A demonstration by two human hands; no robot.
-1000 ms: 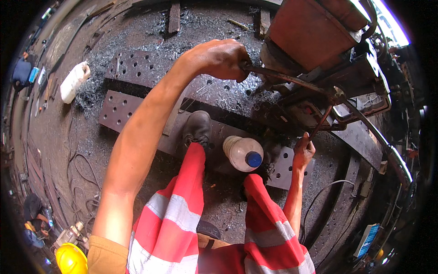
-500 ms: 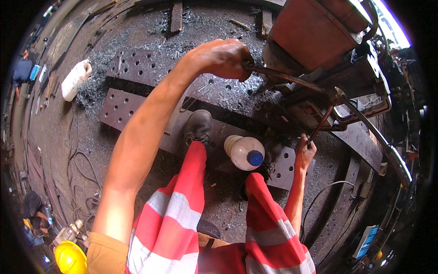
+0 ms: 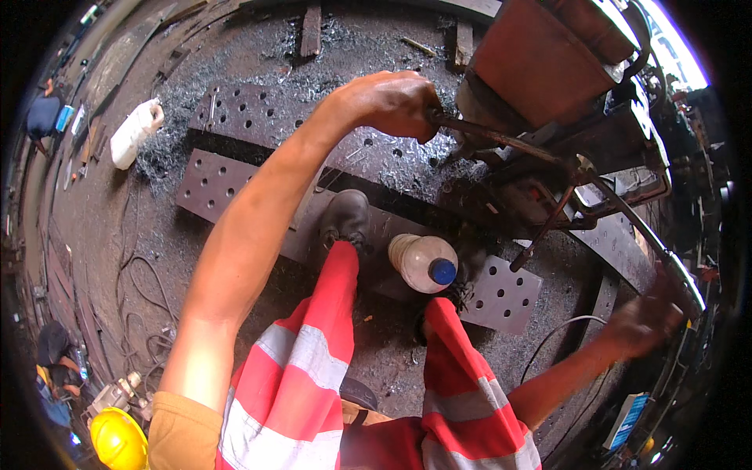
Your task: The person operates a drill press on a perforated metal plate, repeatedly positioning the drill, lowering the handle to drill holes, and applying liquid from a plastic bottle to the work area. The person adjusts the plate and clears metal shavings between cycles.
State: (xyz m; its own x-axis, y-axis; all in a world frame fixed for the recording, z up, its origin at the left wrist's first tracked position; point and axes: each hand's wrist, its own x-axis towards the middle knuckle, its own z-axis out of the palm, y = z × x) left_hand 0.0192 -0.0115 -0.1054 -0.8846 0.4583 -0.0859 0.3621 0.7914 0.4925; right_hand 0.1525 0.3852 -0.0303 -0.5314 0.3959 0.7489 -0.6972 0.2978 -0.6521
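Observation:
My left hand [image 3: 398,103] is closed around the end of one arm of a spoked crank handle [image 3: 509,143], which joins a hub on an orange-red drilling machine [image 3: 540,66]. At the far right, my right hand [image 3: 646,319] is at the end of the long bright arm of that handle. Motion smears its fingers, so I cannot tell whether they grip. A third, shorter arm points down with no hand on it. Between my feet stands a cloudy plastic bottle [image 3: 419,262] with a blue cap.
Perforated steel plates [image 3: 215,178] lie under my boots, with metal shavings scattered over and around them. A white jerrycan [image 3: 137,133] lies at the left. A yellow hard hat [image 3: 117,439] is at the lower left. A cable [image 3: 548,333] curves over the ground at right.
My right hand has left the short lower arm of the handle and moved right to the long arm's end. My left hand keeps its grip; the handle looks nearly unmoved.

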